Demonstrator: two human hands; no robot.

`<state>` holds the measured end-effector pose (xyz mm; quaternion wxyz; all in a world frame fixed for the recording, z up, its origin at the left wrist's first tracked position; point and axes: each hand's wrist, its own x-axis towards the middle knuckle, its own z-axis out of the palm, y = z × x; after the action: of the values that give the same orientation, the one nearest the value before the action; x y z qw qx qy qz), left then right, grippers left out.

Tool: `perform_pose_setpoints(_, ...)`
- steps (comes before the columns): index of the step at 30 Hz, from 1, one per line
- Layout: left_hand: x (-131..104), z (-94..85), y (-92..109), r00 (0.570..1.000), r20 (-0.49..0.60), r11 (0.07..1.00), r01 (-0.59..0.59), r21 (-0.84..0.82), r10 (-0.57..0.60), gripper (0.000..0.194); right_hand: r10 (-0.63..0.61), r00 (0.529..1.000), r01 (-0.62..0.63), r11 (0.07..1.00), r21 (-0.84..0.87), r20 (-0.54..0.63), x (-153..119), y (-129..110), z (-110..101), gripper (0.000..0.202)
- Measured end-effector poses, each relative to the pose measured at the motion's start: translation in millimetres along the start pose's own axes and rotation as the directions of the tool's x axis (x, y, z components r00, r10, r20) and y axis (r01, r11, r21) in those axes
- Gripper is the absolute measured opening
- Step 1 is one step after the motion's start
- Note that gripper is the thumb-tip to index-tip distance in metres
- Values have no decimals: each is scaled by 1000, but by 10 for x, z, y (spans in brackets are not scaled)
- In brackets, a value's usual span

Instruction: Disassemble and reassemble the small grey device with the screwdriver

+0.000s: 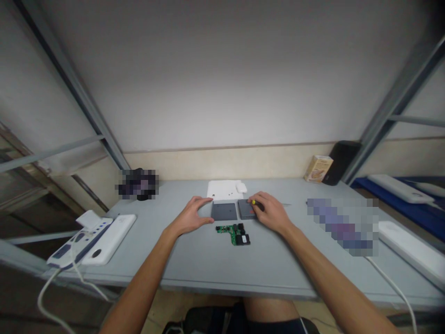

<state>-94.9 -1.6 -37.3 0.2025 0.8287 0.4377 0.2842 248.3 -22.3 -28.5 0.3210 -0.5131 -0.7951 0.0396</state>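
Presently, in the head view, your left hand (pixel 189 218) is spread open beside the flat grey panel (pixel 224 212); contact is unclear. Your right hand (pixel 273 213) grasps a screwdriver (pixel 257 204) at the dark grey casing (pixel 245 211). The bare green circuit board (pixel 233 235) lies nearer you on the desk (pixel 194 264). Judged risks: a dropped screwdriver could damage it; a nudged white sheet (pixel 222 189) could scatter its small dark specks, possibly screws.
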Motion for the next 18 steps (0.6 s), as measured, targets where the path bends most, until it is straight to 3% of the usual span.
perform_pose_setpoints(18, 15, 56, 18, 999, 36, 999, -32, 18, 31, 70, -17, 1000, 17, 1000, -11, -5, 3, 13, -6, 23)
